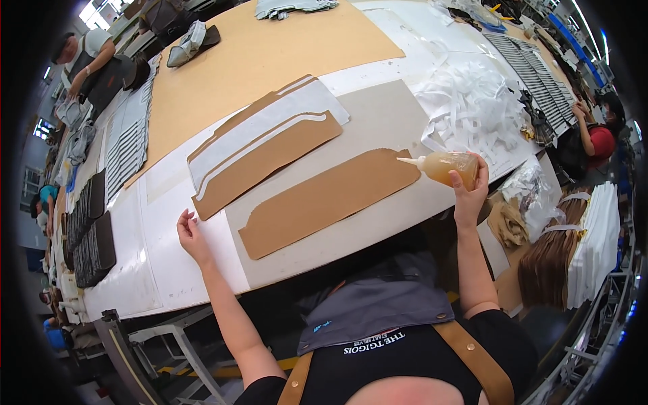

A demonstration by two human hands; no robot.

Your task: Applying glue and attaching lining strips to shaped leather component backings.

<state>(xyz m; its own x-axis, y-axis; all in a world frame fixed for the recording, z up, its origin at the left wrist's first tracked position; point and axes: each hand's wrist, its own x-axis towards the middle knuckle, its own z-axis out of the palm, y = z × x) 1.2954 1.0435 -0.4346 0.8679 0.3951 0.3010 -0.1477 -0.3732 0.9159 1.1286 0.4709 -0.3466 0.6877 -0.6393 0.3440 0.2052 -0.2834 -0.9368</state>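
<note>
My right hand (470, 192) is closed around a squeeze bottle (442, 167) of amber liquid, its nozzle pointing left over the right end of a long brown panel (322, 200). This panel lies on a grey board (395, 115). Behind it lie brown strips (277, 155) with white shaped edges, overlapping a white-faced piece (253, 133). My left hand (192, 237) rests by the left end of those strips, fingers loosely curled and apart, holding nothing.
A large tan sheet (270, 54) covers the back of the table. Tangled white strips (466, 101) lie at right, with bundled brown and white material (560, 256) below. Dark stacked pieces (91, 250) sit at left. Co-workers (91, 61) stand at back left and right (594, 135).
</note>
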